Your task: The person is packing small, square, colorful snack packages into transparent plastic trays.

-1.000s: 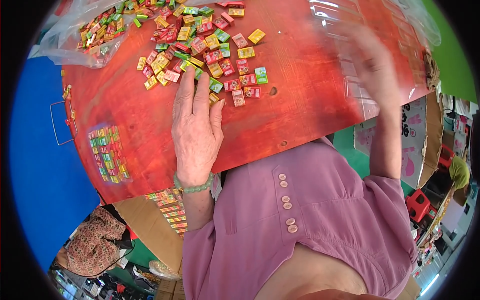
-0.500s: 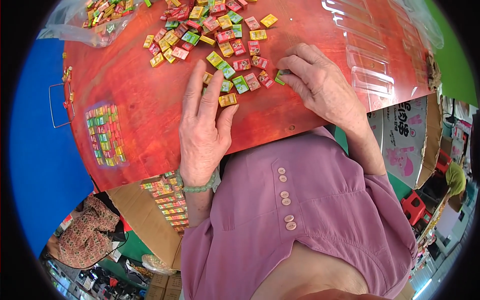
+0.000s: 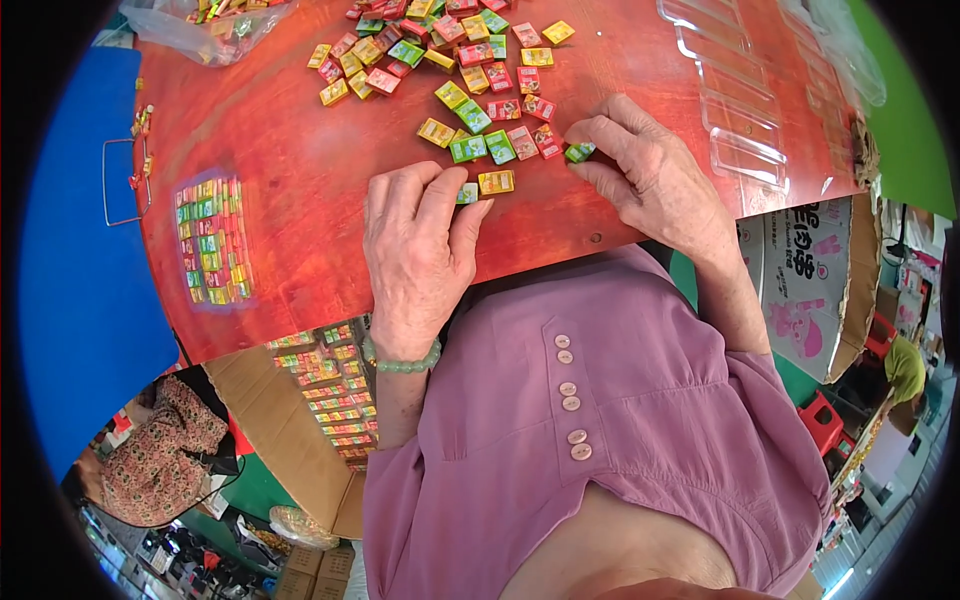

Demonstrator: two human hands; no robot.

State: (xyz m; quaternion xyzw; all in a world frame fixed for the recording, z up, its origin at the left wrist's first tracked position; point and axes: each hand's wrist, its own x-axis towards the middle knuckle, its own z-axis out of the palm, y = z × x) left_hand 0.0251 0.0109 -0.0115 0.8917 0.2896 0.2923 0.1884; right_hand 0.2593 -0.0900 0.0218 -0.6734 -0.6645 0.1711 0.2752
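Several small colourful packets [image 3: 470, 85] lie scattered on the red table [image 3: 300, 150]. My left hand [image 3: 415, 250] rests flat on the table near its front edge, fingers stretched out, fingertips touching a small green packet [image 3: 467, 192] beside a yellow packet [image 3: 496, 181]. My right hand [image 3: 650, 175] sits at the right end of the scatter, its thumb and fingertips pinched on a green packet [image 3: 578, 152]. A pale green bead bracelet [image 3: 405, 365] is on my left wrist.
A clear tray filled with rows of packets [image 3: 213, 240] lies on the table's left. A plastic bag of packets [image 3: 215, 15] is at the far left, empty clear trays [image 3: 740, 110] at the far right. A cardboard box of filled trays [image 3: 325, 385] stands below; another person [image 3: 160, 450] sits lower left.
My right hand came down from the far right of the table onto the packets and closed on a green one. My left hand stayed flat on the table.
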